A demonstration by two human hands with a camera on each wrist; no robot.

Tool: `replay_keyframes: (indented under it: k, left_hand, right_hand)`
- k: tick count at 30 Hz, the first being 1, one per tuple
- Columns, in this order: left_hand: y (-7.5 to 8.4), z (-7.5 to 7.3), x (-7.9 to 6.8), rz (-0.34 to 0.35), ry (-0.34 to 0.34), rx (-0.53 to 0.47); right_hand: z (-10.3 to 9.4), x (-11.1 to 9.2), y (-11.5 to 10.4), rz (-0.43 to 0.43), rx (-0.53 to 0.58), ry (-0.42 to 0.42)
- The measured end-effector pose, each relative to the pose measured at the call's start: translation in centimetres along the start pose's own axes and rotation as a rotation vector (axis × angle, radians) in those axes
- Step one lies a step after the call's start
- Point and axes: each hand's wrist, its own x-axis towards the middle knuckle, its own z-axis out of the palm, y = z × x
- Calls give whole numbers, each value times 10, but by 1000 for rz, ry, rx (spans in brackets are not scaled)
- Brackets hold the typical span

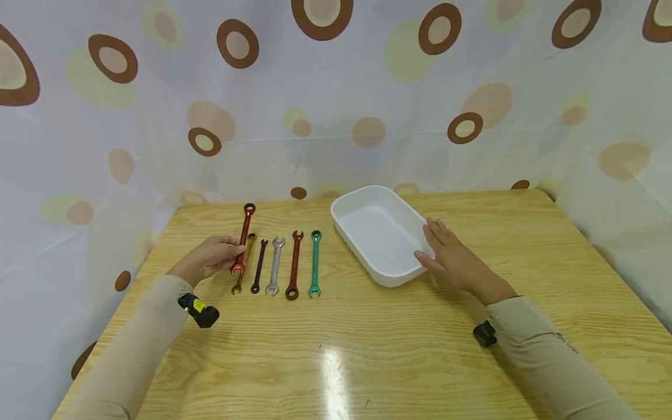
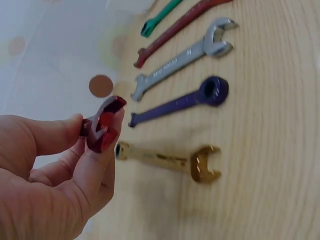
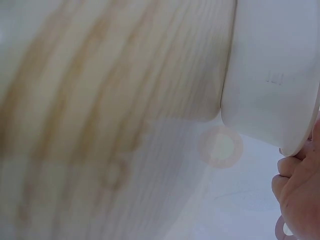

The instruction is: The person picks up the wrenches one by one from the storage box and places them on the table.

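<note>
My left hand [image 1: 217,255] pinches a bright red combination wrench [image 1: 243,239] between thumb and fingers. The wrench is raised above the table, ring end pointing away and open end toward me. Just beneath it lies a gold wrench [image 2: 165,159], partly covered by it in the head view. To the right lie a purple wrench [image 1: 259,265], a silver wrench [image 1: 275,265], a dark red wrench [image 1: 295,265] and a green wrench [image 1: 315,263]. My right hand [image 1: 451,259] rests with extended fingers on the near right rim of a white plastic tray [image 1: 362,256].
The wooden table [image 1: 315,361] carries the wrench row on its left and the angled tray toward the back middle. A patterned cloth [image 1: 336,116] hangs behind the table and along its sides.
</note>
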Motion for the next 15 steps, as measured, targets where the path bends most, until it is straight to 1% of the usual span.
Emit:
replay_keyframes:
  k: [4, 10, 15]
  left_hand:
    - [-11, -9, -6, -30, 54, -9]
    - [-24, -18, -11, -67, 143, 53]
    - [-31, -22, -13, -108, 167, 87]
  right_hand:
    - [0, 0, 0, 4, 0, -4]
    - [-1, -1, -1, 9, -3, -6]
    - [-2, -2, -2, 15, 0, -10]
